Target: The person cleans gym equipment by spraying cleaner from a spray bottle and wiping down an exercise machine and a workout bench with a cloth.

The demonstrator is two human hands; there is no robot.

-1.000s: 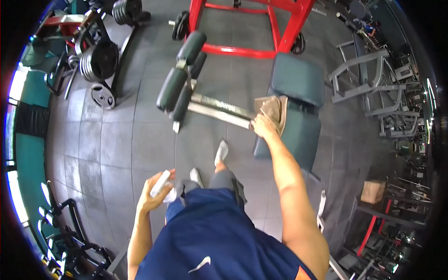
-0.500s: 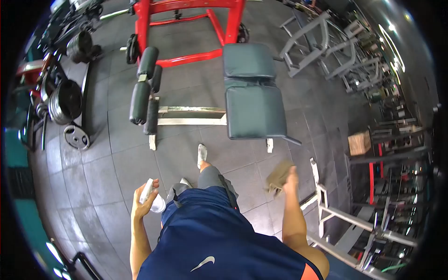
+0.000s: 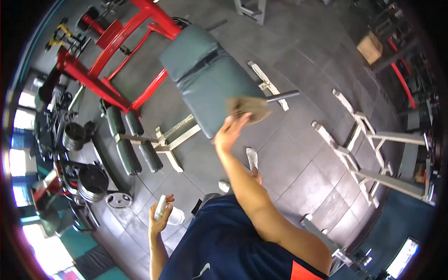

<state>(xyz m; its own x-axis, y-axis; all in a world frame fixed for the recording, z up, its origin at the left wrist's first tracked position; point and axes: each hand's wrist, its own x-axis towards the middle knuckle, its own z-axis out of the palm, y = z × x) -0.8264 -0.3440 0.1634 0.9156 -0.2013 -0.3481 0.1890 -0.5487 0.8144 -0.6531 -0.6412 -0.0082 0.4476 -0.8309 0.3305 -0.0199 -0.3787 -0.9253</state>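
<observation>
My left hand [image 3: 160, 215] is wrapped round a white spray bottle [image 3: 175, 216], held low beside my left hip. With my right arm stretched forward, my right hand [image 3: 232, 131] grips a brown cloth [image 3: 248, 109], blurred by motion. The cloth overlaps the near corner of a dark green padded bench [image 3: 210, 88] in this view. A grey handle [image 3: 283, 95] sticks out from the bench beside the cloth. Round foam leg rollers [image 3: 128, 156] stand at the bench's left end on a worn white frame [image 3: 184, 134].
Behind the bench rises a red machine frame [image 3: 156, 88]. Weight plates [image 3: 93, 182] hang on a rack at the left, with a grey plate [image 3: 119, 200] low near the floor. White metal frames [image 3: 368, 135] stand at the right, and a wooden box [image 3: 370, 48] sits farther back.
My right hand has swung forward and left with the cloth, from over the floor to the bench's corner. My view has turned to the right. The left hand still holds the bottle.
</observation>
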